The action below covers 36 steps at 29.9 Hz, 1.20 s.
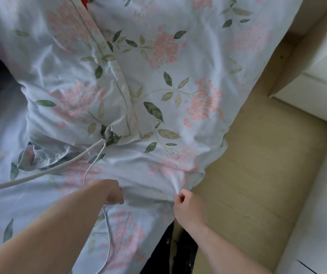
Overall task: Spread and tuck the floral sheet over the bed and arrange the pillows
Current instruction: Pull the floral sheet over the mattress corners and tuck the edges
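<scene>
The floral sheet (158, 91) lay rumpled over the bed, its edge drooping toward the wooden floor (257, 175) on the right. The right hand (188, 208) pinched a gathered peak of the sheet at that edge. The left hand (112, 191) had its fingers curled out of sight under a fold, so its grip could not be told. A white cable (40, 172) crossed the sheet, its end cut off at the left. No writing was legible.
</scene>
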Available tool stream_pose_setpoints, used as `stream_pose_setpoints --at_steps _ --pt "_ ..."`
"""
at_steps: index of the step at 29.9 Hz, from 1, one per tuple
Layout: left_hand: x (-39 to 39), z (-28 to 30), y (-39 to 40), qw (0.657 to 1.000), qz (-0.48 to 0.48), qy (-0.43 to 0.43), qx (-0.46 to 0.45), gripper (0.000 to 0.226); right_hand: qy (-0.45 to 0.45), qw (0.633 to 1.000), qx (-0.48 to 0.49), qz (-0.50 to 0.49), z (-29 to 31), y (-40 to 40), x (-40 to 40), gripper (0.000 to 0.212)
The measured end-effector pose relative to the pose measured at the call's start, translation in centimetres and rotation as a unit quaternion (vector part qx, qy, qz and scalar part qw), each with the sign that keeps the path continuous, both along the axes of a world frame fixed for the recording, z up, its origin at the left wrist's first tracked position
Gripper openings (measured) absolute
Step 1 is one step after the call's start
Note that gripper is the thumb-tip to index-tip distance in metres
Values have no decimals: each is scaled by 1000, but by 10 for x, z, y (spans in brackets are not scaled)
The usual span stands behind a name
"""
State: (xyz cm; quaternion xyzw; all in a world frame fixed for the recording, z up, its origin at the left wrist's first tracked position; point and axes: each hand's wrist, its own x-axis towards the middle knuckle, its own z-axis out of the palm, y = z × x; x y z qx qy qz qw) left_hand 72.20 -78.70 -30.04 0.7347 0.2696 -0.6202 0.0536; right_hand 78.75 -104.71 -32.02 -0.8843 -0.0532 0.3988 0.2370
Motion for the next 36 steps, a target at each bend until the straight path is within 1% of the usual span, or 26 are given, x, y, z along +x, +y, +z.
stream_pose_setpoints --at_steps 3,6,8,10,12,15,17,19,20,22,25,27,30,32,35,36 --pt "-16 -1 -10 1000 10 -12 2 48 -10 999 1 44 13 -14 -18 31" --pt "-32 -1 -20 1000 15 -10 5 52 7 1000 -9 27 19 -22 -43 29" --pt "-42 10 -28 1000 8 -14 16 55 28 997 -67 30 19 -30 -56 25" --pt "-50 24 -36 1000 3 -18 20 55 76 987 -133 57 22 -40 -61 22" --pt "-54 39 -43 999 4 -13 30 54 103 986 -120 45 28 -44 -60 23" --pt "-57 72 -55 999 -25 -17 42 52 87 993 -72 21 60 -44 -46 22" --pt "-51 100 -66 996 -58 -26 57 50 65 996 -57 8 90 -41 -27 21" --pt "-41 136 -82 995 -63 -58 58 46 36 999 -37 -6 122 -40 -10 18" --pt "-33 182 -88 993 -47 -89 59 45 17 999 -27 -9 174 -35 3 17" --pt "-11 215 -104 992 -23 -118 36 42 -3 1000 -13 -2 209 -29 16 13" --pt "23 287 -119 986 6 -164 18 45 -36 999 18 4 282 -22 32 8" --pt "36 342 -130 980 14 -200 5 52 -54 998 32 -1 334 -26 27 8" --pt "52 411 -128 968 -2 -249 14 55 -48 996 72 -33 394 -34 16 10" --pt "56 447 -124 960 -9 -280 20 54 -70 994 75 -42 422 -40 4 12" --pt "51 479 -113 950 -40 -308 25 57 -100 994 44 -27 455 -48 -17 15" --pt "44 491 -110 943 -60 -326 26 57 -110 992 55 -35 468 -50 -26 16"
